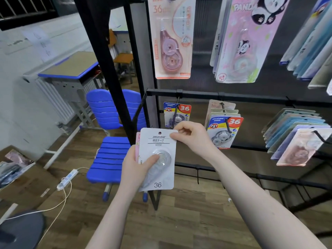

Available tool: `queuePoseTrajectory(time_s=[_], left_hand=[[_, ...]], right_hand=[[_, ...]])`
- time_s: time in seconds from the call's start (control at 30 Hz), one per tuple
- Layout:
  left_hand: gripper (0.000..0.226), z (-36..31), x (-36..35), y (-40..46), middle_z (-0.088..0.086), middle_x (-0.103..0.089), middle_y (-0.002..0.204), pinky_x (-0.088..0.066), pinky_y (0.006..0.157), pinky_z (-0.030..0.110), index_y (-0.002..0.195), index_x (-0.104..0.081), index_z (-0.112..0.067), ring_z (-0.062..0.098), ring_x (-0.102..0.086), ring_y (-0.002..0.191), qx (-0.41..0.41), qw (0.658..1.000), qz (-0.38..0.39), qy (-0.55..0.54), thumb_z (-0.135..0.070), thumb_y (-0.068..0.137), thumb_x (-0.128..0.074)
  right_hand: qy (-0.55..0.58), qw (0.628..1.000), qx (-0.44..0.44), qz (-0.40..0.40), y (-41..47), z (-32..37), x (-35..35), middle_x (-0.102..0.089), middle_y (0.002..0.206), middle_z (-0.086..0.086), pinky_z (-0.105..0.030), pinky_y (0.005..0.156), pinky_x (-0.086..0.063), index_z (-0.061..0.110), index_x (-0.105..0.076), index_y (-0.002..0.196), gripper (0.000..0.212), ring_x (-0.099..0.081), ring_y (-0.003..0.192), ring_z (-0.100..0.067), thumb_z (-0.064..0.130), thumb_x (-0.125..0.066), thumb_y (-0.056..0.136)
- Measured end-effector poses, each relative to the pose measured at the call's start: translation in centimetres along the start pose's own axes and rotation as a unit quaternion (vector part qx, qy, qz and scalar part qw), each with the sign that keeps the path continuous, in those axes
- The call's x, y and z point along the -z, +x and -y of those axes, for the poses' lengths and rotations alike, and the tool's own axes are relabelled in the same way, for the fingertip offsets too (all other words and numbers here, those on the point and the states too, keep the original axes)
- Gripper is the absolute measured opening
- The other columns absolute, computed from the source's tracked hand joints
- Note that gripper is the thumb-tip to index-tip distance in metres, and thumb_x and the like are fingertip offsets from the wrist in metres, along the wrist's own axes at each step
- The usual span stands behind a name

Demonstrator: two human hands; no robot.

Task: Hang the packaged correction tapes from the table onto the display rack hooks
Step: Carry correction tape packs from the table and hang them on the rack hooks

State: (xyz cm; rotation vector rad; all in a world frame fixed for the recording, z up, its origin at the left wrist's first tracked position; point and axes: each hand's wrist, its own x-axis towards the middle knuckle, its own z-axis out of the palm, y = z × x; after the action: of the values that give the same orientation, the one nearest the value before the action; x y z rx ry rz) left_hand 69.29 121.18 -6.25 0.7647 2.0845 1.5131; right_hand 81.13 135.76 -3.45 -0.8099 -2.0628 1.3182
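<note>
The white carded correction tape (157, 159), at lower centre of the frame, looks light and stiff, its clear blister slippery. The left hand (136, 169) clamps its grip around its body; the right hand (190, 135) pinches the top corner beside the hang hole, probably the best hold, below the hook (175, 114).

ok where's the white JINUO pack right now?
Head view, centre: white JINUO pack held by left hand, right hand pinching its top corner, just below the blue 36 pack.
</note>
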Motion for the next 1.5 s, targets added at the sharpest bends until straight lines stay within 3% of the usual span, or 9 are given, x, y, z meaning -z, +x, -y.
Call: queuePoseTrajectory(time_s=[0.13, 0.3, 0.5, 0.63, 0.8, 0.93, 1.1, 1.33, 1.5], left_hand=[[0.011, 0.7, 1.0, 0.3, -0.008, -0.061, 0.078, -0.04, 0.062, 0.022, 0.081, -0.059, -0.02, 0.009, -0.055, 0.072, -0.001, 0.999, -0.047, -0.019, -0.02, 0.092, -0.061], [0.013, 1.3, 2.7, 0.4, -0.01, -0.063, 0.076, -0.042, 0.058, 0.015, 0.082, -0.063, -0.017, -0.007, -0.055, 0.063, -0.007, 0.995, -0.091, -0.041, -0.021, 0.094, -0.06], [0.015, 1.8, 3.0, 0.7, 0.002, -0.064, 0.077, -0.042, 0.058, 0.017, 0.078, -0.06, -0.009, 0.011, -0.055, 0.07, -0.006, 0.994, -0.093, -0.05, -0.014, 0.092, -0.062], [0.016, 1.8, 2.9, 1.0, -0.008, -0.063, 0.071, -0.043, 0.059, 0.017, 0.076, -0.061, -0.016, 0.009, -0.056, 0.069, -0.015, 0.995, -0.075, -0.057, -0.01, 0.091, -0.062], [0.008, 1.6, 2.9, 1.5, -0.003, -0.066, 0.076, -0.05, 0.072, 0.041, 0.084, -0.065, -0.011, 0.023, -0.062, 0.079, -0.019, 0.996, -0.061, -0.064, -0.005, 0.089, -0.063], [0.011, 1.4, 2.9, 1.7, 0.003, -0.068, 0.082, -0.051, 0.073, 0.043, 0.085, -0.065, -0.013, 0.023, -0.063, 0.082, -0.018, 0.995, -0.058, -0.082, -0.002, 0.089, -0.062], [0.014, 1.5, 2.8, 1.9, 0.011, -0.071, 0.088, -0.052, 0.081, 0.054, 0.084, -0.066, -0.016, 0.036, -0.066, 0.09, -0.006, 0.993, -0.063, -0.099, -0.003, 0.088, -0.064], [0.005, 1.7, 2.7, 2.2, 0.01, -0.072, 0.087, -0.053, 0.081, 0.06, 0.084, -0.068, -0.015, 0.037, -0.067, 0.089, -0.006, 0.992, -0.065, -0.11, -0.014, 0.089, -0.068], [0.005, 1.6, 2.7, 2.2, 0.014, -0.073, 0.09, -0.052, 0.082, 0.063, 0.086, -0.07, -0.014, 0.039, -0.067, 0.093, 0.005, 0.99, -0.058, -0.13, -0.018, 0.089, -0.068]], right_hand=[[0.027, 0.999, -0.019, -0.006, -0.1, -0.5, 0.0, -0.07, 0.077, -0.017, -0.025, 0.066, -0.051, 0.021, -0.061, 0.074, 0.017, -0.059, 0.064, -0.014, 0.009, -0.068, 0.084], [-0.006, 0.997, -0.021, -0.073, 0.8, -1.7, 0.6, -0.068, 0.076, -0.012, -0.038, 0.075, -0.054, 0.022, -0.065, 0.08, 0.01, -0.064, 0.075, -0.027, 0.013, -0.069, 0.083], [-0.09, 0.991, 0.033, -0.098, 1.1, -1.9, 0.8, -0.059, 0.073, 0.012, -0.025, 0.065, -0.046, 0.022, -0.066, 0.086, 0.008, -0.052, 0.069, -0.008, 0.015, -0.068, 0.084], [-0.128, 0.984, 0.05, -0.11, 0.8, -1.8, 0.7, -0.057, 0.068, 0.011, -0.023, 0.064, -0.044, 0.024, -0.066, 0.083, 0.009, -0.05, 0.064, -0.005, 0.015, -0.068, 0.084], [-0.143, 0.982, 0.039, -0.118, 0.3, -2.4, 0.9, -0.059, 0.069, 0.004, -0.013, 0.06, -0.039, 0.021, -0.064, 0.083, 0.008, -0.048, 0.062, -0.004, 0.014, -0.067, 0.084], [-0.151, 0.981, 0.031, -0.119, -0.1, -3.1, 1.0, -0.062, 0.073, -0.002, -0.025, 0.063, -0.044, 0.02, -0.063, 0.082, 0.007, -0.052, 0.066, -0.01, 0.015, -0.065, 0.086], [-0.083, 0.99, 0.064, -0.097, -0.4, -2.2, 0.6, -0.059, 0.071, 0.012, -0.008, 0.061, -0.037, 0.031, -0.057, 0.074, 0.024, -0.049, 0.066, 0.001, 0.011, -0.065, 0.086], [-0.066, 0.989, 0.071, -0.111, 0.3, -1.8, 0.0, -0.061, 0.074, 0.01, -0.009, 0.062, -0.039, 0.02, -0.062, 0.077, 0.012, -0.051, 0.069, -0.001, 0.015, -0.064, 0.088], [-0.076, 0.986, 0.043, -0.139, 0.8, -2.2, -0.2, -0.06, 0.072, 0.006, -0.023, 0.065, -0.043, 0.013, -0.063, 0.079, 0.009, -0.05, 0.068, -0.004, 0.017, -0.063, 0.087]])
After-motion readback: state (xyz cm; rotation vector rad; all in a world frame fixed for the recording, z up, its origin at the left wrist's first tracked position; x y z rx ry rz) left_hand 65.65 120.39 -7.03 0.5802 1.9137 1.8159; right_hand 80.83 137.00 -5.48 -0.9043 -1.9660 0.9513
